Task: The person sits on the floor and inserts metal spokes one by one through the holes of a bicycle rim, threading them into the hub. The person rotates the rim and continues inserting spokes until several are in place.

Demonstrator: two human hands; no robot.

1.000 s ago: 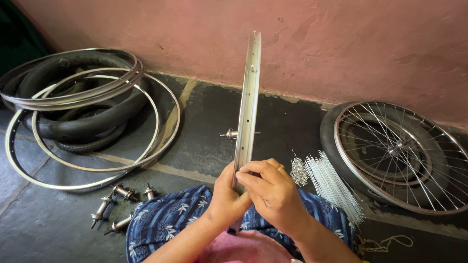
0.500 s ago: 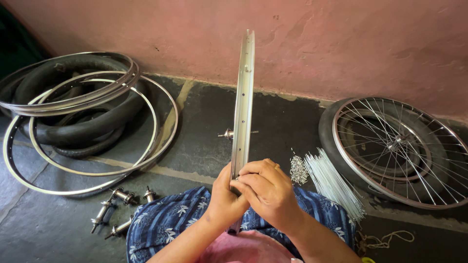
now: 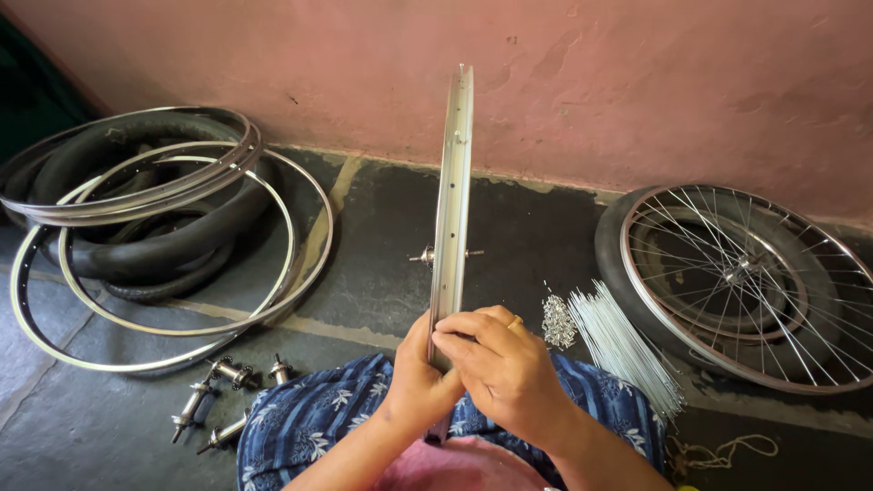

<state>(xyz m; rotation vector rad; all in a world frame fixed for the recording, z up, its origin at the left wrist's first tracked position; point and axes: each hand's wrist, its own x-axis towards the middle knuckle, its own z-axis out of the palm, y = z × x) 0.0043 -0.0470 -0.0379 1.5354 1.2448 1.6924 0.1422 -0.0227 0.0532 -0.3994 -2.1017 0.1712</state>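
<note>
Both hands, left hand [image 3: 420, 382] and right hand [image 3: 505, 368], stay clamped on the upright rim [image 3: 453, 195], unmoved.

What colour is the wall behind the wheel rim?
Pink, with worn patches, as the head view shows: wall, rim.

At the centre of the frame a bare bicycle rim [image 3: 452, 209] stands upright, seen edge-on, its top near the pink wall [image 3: 637, 82]. A hub [image 3: 429, 257] shows at its middle. Both hands clasp the rim's lower edge: the left hand [image 3: 416, 382] wraps it from the left, the right hand [image 3: 505, 373] pinches it from the right, above a blue patterned cloth [image 3: 318, 418]. At upper left, loose rims [image 3: 173, 245] lie stacked with black tyres [image 3: 164, 255] on the dark floor [image 3: 382, 236]. Loose hubs [image 3: 223, 400] lie at lower left. Right of the hands lie a bundle of spokes [image 3: 623, 345] and a small heap of nipples [image 3: 556, 320]. A spoked wheel [image 3: 746, 282] lies at right.
</note>
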